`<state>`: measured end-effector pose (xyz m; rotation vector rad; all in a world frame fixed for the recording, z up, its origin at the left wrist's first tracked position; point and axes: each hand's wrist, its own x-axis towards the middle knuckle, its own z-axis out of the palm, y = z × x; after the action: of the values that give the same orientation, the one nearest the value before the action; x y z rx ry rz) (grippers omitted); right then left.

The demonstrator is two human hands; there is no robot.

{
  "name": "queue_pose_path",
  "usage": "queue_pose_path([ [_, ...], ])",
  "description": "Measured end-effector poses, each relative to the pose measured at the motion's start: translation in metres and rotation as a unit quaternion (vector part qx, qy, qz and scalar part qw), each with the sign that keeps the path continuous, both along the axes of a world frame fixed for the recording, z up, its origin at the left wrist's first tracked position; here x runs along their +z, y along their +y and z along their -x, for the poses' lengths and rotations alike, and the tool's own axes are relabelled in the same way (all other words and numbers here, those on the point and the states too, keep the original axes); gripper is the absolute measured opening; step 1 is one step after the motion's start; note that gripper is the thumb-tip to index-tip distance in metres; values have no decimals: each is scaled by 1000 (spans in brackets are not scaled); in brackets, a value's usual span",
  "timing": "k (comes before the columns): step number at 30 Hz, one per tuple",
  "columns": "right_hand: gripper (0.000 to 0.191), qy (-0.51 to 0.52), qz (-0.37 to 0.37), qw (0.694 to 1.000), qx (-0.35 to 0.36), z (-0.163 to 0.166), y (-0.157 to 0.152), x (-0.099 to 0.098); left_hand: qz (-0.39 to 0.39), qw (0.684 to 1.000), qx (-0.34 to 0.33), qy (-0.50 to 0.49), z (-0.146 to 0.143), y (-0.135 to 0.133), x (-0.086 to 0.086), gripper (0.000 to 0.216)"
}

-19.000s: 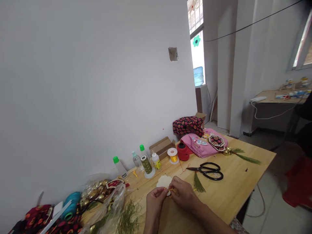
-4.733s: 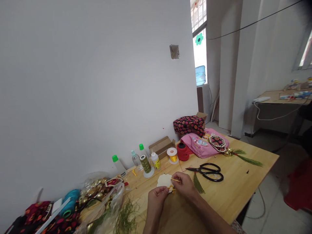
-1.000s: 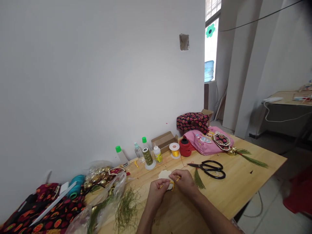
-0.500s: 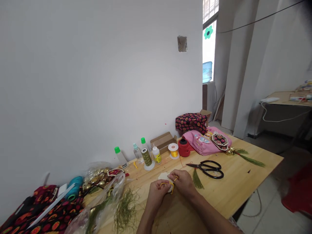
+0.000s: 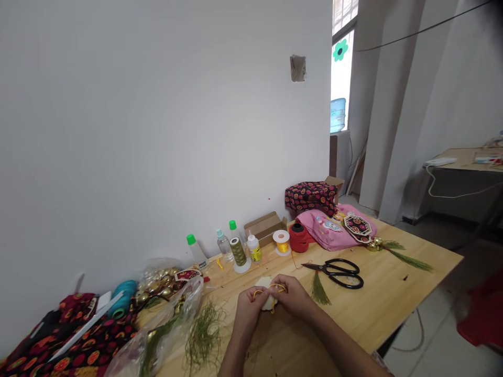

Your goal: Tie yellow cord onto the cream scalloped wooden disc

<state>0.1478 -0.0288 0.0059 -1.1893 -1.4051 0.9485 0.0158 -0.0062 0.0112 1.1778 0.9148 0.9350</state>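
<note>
Over the front of the wooden table, my left hand (image 5: 250,306) and my right hand (image 5: 291,295) face each other, their fingers pinched on a yellow cord (image 5: 279,287). The cord curves in a loop at each hand, and a short piece of it hangs down between them. Behind and under the fingers is a pale, flat piece with a scalloped edge (image 5: 264,282); whether the fingers also grip it I cannot tell. A green tassel (image 5: 320,288) lies just right of my right hand, beside black-handled scissors (image 5: 341,273).
Along the wall stand a glue bottle (image 5: 253,248), a green thread spool (image 5: 238,252), a yellow cord spool (image 5: 281,242) and a red roll (image 5: 298,238). Loose green threads (image 5: 203,335) and a plastic bag (image 5: 173,314) lie left. Pink cloth (image 5: 320,230) with an octagonal ornament (image 5: 357,227) lies right.
My hands have drawn level and closer over the pale piece. The cord now shows a loop at each hand, where the right end was pulled up before. The view has shifted slightly.
</note>
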Motion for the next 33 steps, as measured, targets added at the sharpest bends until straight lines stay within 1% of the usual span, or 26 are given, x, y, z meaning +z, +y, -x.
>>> queue_pose_path([
  [5, 21, -8, -5, 1000, 2, -3, -1, 4, 7, 1000, -18, -7, 0, -1, 3, 25],
  [10, 21, 0, -2, 999, -48, -4, -1, 5, 4, 1000, -30, -2, 2, -1, 2, 24],
  [15, 19, 15, 12, 999, -45, -2, -1, 5, 5, 1000, -12, 16, 2, 0, 2, 25],
  [22, 19, 25, 1, 999, -39, -1, -2, 6, -22, 1000, 5, 18, 3, 0, 0, 20],
  [27, 20, 29, -3, 999, -29, 1, -2, 2, -18, 1000, 0, 17, 2, -1, 0, 21],
  [30, 21, 20, -16, 999, -38, 1, -2, 0, -16, 1000, 10, 8, -1, -3, 1, 19],
  [33, 21, -13, -33, 998, -61, 0, -1, -2, -28, 999, 21, -6, -4, -5, 2, 18],
])
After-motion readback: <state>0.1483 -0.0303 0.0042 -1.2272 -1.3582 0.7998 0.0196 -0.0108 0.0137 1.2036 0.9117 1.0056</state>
